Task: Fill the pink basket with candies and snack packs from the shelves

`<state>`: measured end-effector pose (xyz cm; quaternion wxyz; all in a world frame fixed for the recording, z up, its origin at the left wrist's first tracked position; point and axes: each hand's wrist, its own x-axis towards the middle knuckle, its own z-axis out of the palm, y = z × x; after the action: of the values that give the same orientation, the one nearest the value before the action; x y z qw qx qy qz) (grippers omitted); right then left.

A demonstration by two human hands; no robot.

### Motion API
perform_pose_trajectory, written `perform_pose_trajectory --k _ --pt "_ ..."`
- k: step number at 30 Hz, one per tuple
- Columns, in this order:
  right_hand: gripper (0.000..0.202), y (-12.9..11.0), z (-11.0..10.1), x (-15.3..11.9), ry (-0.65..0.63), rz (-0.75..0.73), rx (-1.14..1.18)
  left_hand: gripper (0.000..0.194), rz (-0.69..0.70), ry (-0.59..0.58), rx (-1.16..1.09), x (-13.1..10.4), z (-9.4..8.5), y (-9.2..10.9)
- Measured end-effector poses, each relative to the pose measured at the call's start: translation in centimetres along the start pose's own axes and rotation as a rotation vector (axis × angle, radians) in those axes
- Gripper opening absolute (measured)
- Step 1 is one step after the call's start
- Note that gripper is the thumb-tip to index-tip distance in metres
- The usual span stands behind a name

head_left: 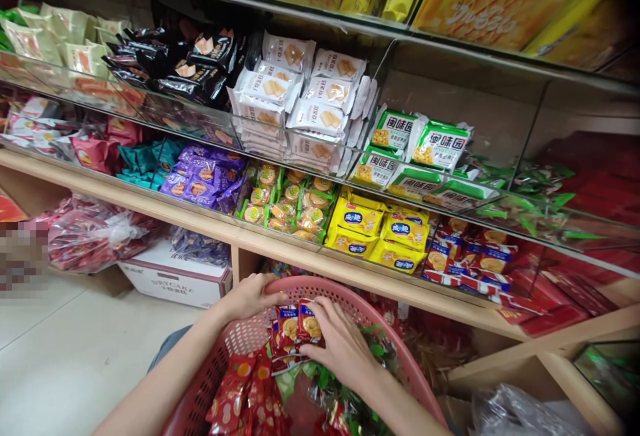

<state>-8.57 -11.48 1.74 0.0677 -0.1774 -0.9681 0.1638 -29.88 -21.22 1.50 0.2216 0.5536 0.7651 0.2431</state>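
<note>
A pink plastic basket (400, 339) holds red snack packets (245, 389), green-trimmed packets and several red and blue cookie packets (290, 328). My left hand (253, 297) rests on the basket's far left rim, its fingers curled over the edge beside the cookie packets. Inside the basket, my right hand (340, 339) has its thumb and fingers around the right side of those cookie packets.
Glass-fronted shelves carry white packets (325, 93), green and white packets (440, 143), yellow packets (357, 216) and similar red and blue packets (495, 259). Below stand a white carton (175, 279) and a bagged red bundle (95, 233). A clear plastic bag (520, 413) lies lower right.
</note>
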Motion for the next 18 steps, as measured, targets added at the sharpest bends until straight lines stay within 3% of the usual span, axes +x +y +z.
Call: perform_pose_trajectory --k 6,12,15,18 --pt "0.053 0.8 1.1 0.1 -0.010 -0.049 -0.140 0.069 -0.046 -0.008 0.163 0.1 0.4 -0.4" --pt "0.047 0.3 0.8 -0.2 0.010 -0.073 -0.248 0.069 -0.044 -0.008 0.275 0.4 0.7 -1.1" --pt "0.044 -0.3 -0.2 -0.9 0.043 -0.088 -0.248 0.072 -0.054 0.058 0.399 0.4 0.9 -1.4" --pt "0.041 -0.5 -2.6 -2.4 0.131 -0.136 -0.199 0.073 -0.052 0.073 0.455 0.3 1.1 -1.8"
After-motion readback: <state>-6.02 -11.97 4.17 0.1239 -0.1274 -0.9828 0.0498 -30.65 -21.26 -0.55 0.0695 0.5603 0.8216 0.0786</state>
